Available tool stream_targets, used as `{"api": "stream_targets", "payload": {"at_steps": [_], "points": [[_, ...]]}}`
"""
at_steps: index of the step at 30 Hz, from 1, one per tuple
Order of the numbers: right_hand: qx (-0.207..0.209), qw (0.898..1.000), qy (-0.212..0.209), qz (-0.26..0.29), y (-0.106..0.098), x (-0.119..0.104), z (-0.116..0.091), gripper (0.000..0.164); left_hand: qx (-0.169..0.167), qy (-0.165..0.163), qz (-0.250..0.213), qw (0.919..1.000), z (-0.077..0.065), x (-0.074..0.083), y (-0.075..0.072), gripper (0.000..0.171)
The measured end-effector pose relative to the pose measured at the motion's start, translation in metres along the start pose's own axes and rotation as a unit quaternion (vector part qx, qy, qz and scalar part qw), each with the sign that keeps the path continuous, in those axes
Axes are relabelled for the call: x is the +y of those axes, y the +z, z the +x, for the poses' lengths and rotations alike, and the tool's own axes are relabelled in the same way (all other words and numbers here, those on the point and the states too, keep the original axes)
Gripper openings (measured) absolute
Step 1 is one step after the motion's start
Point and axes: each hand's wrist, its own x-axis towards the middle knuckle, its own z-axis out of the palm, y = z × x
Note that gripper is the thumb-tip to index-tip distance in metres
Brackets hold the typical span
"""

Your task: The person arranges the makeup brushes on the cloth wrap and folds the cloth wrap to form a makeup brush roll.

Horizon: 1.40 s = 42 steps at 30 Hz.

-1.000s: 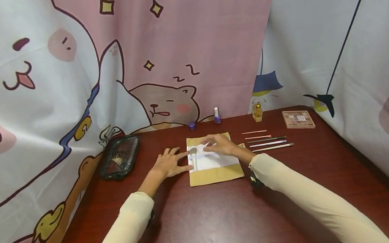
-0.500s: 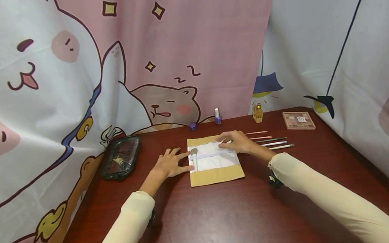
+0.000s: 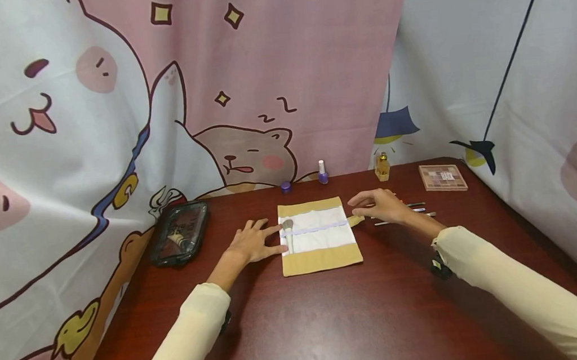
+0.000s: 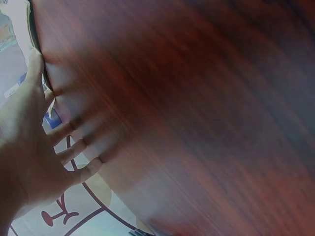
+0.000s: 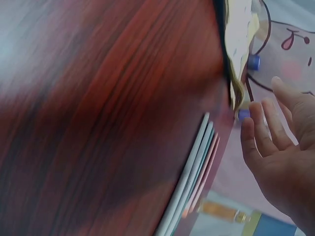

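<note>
A yellow and white fabric brush roll (image 3: 322, 261) lies unrolled on the table, with a lilac band across its white middle. One makeup brush (image 3: 289, 237), pale-handled and fluffy-headed, sits along its left side. My left hand (image 3: 249, 244) rests with fingers spread, thumb and index finger at the roll's left edge. Just right of the roll, my right hand (image 3: 383, 205) is raised over a small yellow tab (image 3: 355, 220) and the handle ends of several slim brushes (image 5: 189, 172). Its fingers are gently bent and hold nothing in the right wrist view.
A black-edged clear pouch (image 3: 179, 234) lies at the left. Along the back stand a small purple jar (image 3: 286, 187), a purple nail polish bottle (image 3: 322, 175) and a golden bottle (image 3: 382, 168). An eyeshadow palette (image 3: 443, 178) lies at the back right, before the curtain.
My right hand has moved right, from over the roll's white middle to beyond its right edge, uncovering the pockets and now covering part of the slim brushes. The left hand has stayed put.
</note>
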Motion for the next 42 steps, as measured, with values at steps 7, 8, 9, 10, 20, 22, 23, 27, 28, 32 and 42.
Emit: {"api": "stream_targets", "payload": {"at_steps": [7, 8, 9, 10, 20, 22, 23, 27, 28, 32, 42], "points": [[0.009, 0.999, 0.021, -0.049, -0.028, 0.014, -0.016, 0.029, 0.002, -0.002, 0.0, 1.0, -0.001, -0.001, 0.001, 0.084], [0.01, 0.998, 0.022, -0.057, -0.032, 0.017, -0.019, 0.03, 0.001, -0.003, 0.0, 1.0, -0.002, -0.001, 0.001, 0.084], [0.011, 0.998, 0.023, -0.064, -0.036, 0.02, -0.021, 0.03, 0.001, -0.004, 0.0, 1.0, -0.002, -0.002, 0.001, 0.084], [0.011, 0.997, 0.026, -0.068, -0.04, 0.023, -0.024, 0.03, 0.001, -0.004, 0.0, 1.0, -0.002, -0.002, 0.001, 0.084], [0.007, 0.996, 0.04, -0.079, -0.076, 0.047, -0.053, 0.028, -0.003, -0.005, 0.001, 1.0, -0.003, -0.001, 0.001, 0.083], [0.006, 0.995, 0.046, -0.086, -0.082, 0.052, -0.058, 0.027, -0.003, -0.005, 0.001, 1.0, -0.003, -0.001, 0.0, 0.083], [0.007, 0.995, 0.05, -0.089, -0.085, 0.055, -0.061, 0.027, -0.003, -0.005, 0.001, 1.0, -0.003, 0.0, 0.0, 0.083], [0.007, 0.993, 0.063, -0.104, -0.095, 0.066, -0.071, 0.028, -0.008, -0.006, 0.006, 0.9999, -0.003, 0.0, 0.0, 0.083], [0.008, 0.992, 0.065, -0.11, -0.097, 0.069, -0.074, 0.029, -0.01, -0.007, 0.008, 0.9999, -0.002, 0.0, 0.001, 0.084], [0.005, 0.99, 0.073, -0.122, -0.104, 0.08, -0.081, 0.026, -0.011, -0.007, 0.013, 0.9998, -0.001, 0.0, 0.001, 0.084], [-0.015, 0.985, 0.104, -0.14, -0.106, 0.099, -0.094, 0.028, -0.009, -0.006, 0.015, 0.9998, -0.001, 0.001, -0.001, 0.084]]}}
